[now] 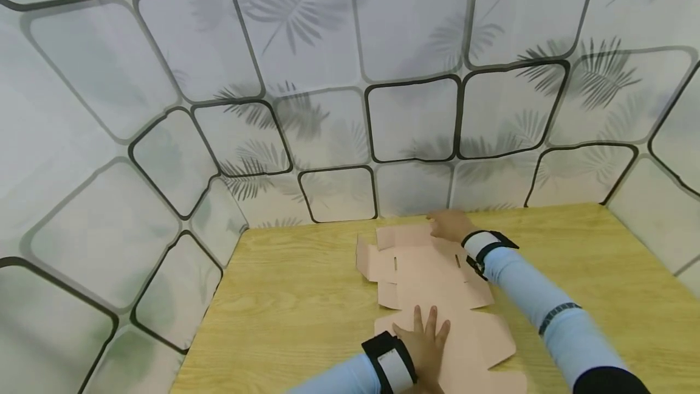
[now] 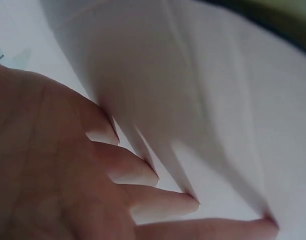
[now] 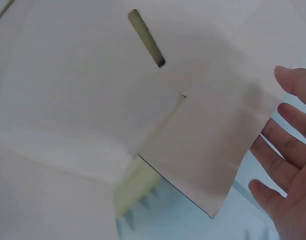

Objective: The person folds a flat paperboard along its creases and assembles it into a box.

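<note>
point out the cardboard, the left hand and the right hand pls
Cardboard [image 1: 432, 284], head view, flat panel below the two slots.
Left hand [image 1: 425, 347], head view, back of the hand.
Right hand [image 1: 451, 225], head view, back of the hand.

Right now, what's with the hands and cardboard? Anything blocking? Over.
Left hand spread on cardboard; right hand at its far edge. Cardboard unfolded across the table. No obstruction visible.
</note>
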`<state>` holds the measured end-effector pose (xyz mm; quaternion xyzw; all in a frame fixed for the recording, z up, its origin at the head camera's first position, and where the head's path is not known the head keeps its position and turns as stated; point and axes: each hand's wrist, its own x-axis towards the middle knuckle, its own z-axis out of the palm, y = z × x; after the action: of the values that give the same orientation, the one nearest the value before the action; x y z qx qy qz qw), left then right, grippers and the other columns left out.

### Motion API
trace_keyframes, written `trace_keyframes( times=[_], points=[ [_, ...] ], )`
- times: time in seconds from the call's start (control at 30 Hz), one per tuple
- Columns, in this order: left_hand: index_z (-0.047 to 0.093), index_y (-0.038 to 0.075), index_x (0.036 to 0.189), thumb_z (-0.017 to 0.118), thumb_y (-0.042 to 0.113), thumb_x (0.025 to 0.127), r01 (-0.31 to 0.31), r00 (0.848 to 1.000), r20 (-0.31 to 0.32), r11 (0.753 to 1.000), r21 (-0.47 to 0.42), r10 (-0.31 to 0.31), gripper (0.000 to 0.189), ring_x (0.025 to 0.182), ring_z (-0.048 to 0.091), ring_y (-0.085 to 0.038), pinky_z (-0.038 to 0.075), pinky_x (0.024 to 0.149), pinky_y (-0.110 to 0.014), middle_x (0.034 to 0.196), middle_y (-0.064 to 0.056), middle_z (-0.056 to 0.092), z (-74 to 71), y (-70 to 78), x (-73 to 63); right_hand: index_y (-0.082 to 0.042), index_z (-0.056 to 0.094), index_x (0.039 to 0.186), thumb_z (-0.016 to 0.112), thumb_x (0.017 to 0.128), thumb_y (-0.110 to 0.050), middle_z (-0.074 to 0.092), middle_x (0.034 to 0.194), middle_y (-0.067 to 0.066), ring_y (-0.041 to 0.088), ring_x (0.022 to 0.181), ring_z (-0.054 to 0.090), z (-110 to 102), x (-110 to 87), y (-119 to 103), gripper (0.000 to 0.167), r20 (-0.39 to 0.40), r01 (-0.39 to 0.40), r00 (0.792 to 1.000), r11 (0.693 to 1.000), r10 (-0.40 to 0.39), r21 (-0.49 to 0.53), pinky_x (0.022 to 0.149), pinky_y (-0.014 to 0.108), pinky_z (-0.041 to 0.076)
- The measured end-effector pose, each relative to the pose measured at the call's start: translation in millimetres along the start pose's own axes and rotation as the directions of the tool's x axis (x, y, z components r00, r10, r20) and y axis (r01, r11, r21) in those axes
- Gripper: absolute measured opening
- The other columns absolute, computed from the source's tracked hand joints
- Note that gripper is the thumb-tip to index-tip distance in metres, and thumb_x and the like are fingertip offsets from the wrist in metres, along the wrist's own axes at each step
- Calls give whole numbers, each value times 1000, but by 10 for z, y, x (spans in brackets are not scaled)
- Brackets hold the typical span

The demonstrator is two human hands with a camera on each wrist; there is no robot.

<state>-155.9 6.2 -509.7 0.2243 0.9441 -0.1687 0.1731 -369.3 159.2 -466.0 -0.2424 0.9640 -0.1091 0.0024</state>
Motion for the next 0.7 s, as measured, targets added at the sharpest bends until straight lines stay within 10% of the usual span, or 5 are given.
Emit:
trace_keyframes(
  times=[0.17,0.7],
  points=[
    [-7,42,153,66,87,50,-34,996,81,997,71,28,134,150,6,-27,43,95,-59,163,5,-7,-149,-36,106,4,69,110,70,87,-17,67,101,19,35,93,63,-274,-172,-76,31,-105,68,992,997,-71,-36,82,45,53],
    [-8,39,154,73,82,51,2,994,113,999,-39,3,137,150,-3,-29,37,102,-61,163,3,-12,-316,-252,450,-5,66,103,61,93,-9,72,97,13,26,83,70,-400,-743,-363,12,-187,152,969,987,-159,-55,71,39,57]
  ],
)
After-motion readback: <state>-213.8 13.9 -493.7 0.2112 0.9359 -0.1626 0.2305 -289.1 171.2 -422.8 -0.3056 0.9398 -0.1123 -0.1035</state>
